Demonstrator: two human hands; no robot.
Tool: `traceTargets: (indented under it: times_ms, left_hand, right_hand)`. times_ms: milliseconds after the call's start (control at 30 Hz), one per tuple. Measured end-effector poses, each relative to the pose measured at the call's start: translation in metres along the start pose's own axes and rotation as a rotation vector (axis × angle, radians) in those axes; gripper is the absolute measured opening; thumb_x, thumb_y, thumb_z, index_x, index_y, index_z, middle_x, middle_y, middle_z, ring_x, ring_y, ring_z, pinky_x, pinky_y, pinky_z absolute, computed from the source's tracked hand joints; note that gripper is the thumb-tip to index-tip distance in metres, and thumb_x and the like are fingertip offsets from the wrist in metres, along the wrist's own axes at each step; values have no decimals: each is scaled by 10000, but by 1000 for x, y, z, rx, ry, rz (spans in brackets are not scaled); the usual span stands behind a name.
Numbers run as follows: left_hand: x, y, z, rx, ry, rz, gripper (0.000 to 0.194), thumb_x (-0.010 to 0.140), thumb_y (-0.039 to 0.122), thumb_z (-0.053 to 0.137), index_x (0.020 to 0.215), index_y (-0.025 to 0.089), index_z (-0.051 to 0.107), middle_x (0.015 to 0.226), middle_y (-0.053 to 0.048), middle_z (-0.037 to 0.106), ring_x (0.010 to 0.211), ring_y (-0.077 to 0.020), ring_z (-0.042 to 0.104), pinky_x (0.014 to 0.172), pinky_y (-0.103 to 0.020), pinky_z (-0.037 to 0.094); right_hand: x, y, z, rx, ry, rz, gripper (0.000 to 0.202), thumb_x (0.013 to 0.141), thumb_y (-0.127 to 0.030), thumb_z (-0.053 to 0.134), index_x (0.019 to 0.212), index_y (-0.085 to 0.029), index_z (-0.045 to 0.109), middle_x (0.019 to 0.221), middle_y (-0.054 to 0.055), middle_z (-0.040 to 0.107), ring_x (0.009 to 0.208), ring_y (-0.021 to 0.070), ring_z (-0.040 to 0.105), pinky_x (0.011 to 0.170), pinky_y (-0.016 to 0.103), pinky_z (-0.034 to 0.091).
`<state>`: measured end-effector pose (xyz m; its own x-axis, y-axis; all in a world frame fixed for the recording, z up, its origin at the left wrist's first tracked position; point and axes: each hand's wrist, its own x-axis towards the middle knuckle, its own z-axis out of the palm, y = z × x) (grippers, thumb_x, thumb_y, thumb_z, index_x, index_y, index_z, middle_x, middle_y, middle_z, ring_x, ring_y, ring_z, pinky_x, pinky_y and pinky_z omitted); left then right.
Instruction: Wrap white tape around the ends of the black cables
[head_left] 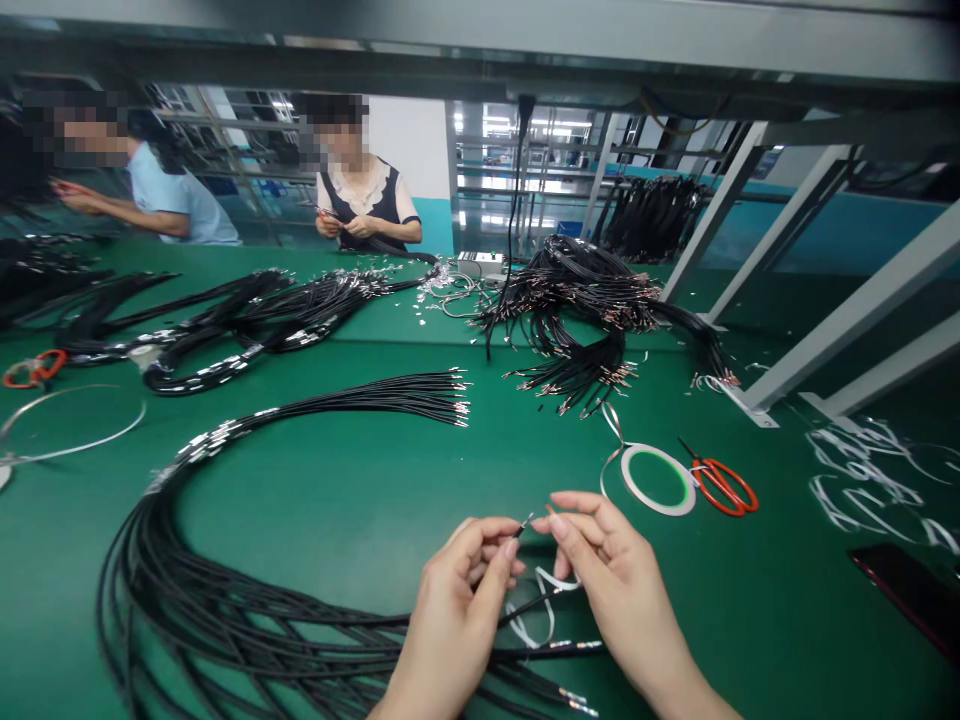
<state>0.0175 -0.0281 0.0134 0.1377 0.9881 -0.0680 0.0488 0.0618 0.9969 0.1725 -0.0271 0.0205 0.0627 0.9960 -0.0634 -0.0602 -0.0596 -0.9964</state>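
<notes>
My left hand (pixel 469 600) is closed, with thumb and forefinger pinching a black cable (pixel 519 531) near its stripped, silvery end. My right hand (pixel 611 570) is right beside that end, its thumb and fingers pinched together; whatever is between them is too small to make out. A narrow white strip (pixel 551 580) dangles under the fingers of my right hand. Below and left of my hands, a long bundle of black cables (pixel 172 550) curves over the green table (pixel 337 490), with silvery wrapping on part of it. Several loose cable ends (pixel 577 697) lie below my hands.
A tape roll (pixel 658 480) and orange-handled scissors (pixel 726 487) lie beyond my right hand. Piled cables (pixel 577 290) and metal legs (pixel 862 300) stand behind them. White strips (pixel 870 480) and a dark phone (pixel 911 590) are at right. Two people (pixel 367 200) sit opposite.
</notes>
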Motion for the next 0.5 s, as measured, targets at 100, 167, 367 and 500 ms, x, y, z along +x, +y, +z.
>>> traceTargets:
  times_ms: [100, 167, 367, 500]
  left_hand:
    - [0, -2, 3, 16, 32, 38, 253, 864, 284, 534, 1101, 196, 550, 895, -40, 635, 772, -162, 657, 723, -289, 538]
    - [-1, -3, 4, 31, 47, 57, 276, 866, 268, 532, 1135, 208, 517, 890, -34, 634, 775, -161, 662, 725, -293, 548]
    - [-4, -7, 7, 114, 96, 131, 214, 848, 218, 557, 1059, 218, 526, 905, -35, 650, 857, -174, 657, 759, -290, 559]
    - [-5, -8, 8, 201, 119, 195, 165, 843, 195, 565, 1003, 228, 539, 912, -18, 639, 845, -156, 648, 761, -266, 553]
  right_hand:
    - [-3, -1, 3, 41, 12, 81, 240, 813, -391, 641, 895, -165, 632, 789, 69, 704, 640, 161, 612, 564, 256, 483]
    - [-4, -1, 6, 93, -2, 119, 244, 779, -398, 675, 839, -162, 657, 808, 79, 707, 712, 194, 642, 596, 278, 521]
    - [-5, 0, 12, 172, 9, 162, 248, 706, -382, 745, 745, -154, 657, 802, 68, 699, 736, 189, 653, 644, 291, 545]
    - [-5, 2, 14, 207, -11, 164, 230, 717, -358, 741, 714, -155, 632, 810, 49, 686, 738, 169, 651, 656, 273, 539]
